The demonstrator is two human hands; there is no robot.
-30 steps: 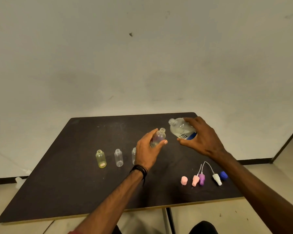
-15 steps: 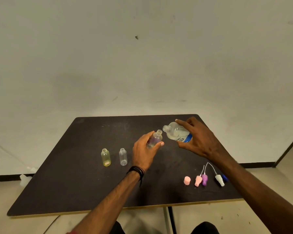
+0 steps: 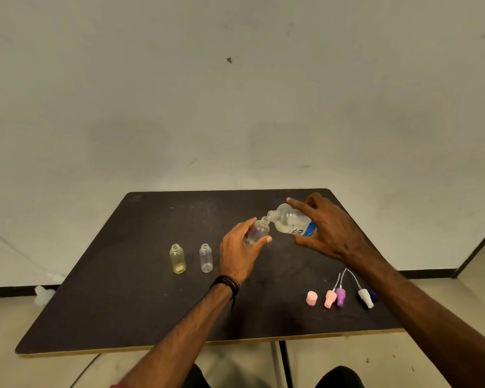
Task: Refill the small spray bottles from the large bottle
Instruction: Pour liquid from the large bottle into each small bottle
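From the head camera, the large bottle (image 3: 289, 221) is clear plastic with a rounded shoulder, a threaded open neck and a blue-and-white label near its base. It lies tipped almost flat above the worktop (image 3: 123, 289), neck pointing toward 9 o'clock, with pale liquid pooled along its lower side. Its mouth sits right at the mouth of a small spray bottle (image 3: 256, 231), a clear, slim cylinder with a faint purple tint, uncapped and leaning toward 1 o'clock.

The right hand (image 3: 331, 231) grips the large bottle from above, fingers curled over the top and thumb pressed under the label. The left hand (image 3: 237, 252), with dark bands on the wrist, wraps around the small spray bottle, thumb on the near side and fingers behind it.

At 9 o'clock from the left hand stand two more small uncapped bottles, apart from each other: a clear bottle (image 3: 206, 258) nearer the hand, and a yellow-tinted bottle (image 3: 177, 259) beyond it.

The worktop is a dark, matte, scuffed board with a pale wooden edge. At 5 o'clock from the hands lies a row of spray tops: a pink cap (image 3: 311, 298), a pink sprayer (image 3: 330, 298) and a purple sprayer (image 3: 340, 296) touching it, then a white sprayer (image 3: 366, 298) and a blue sprayer (image 3: 373, 295) half hidden behind the right forearm. Thin white tubes curve up from the sprayers.
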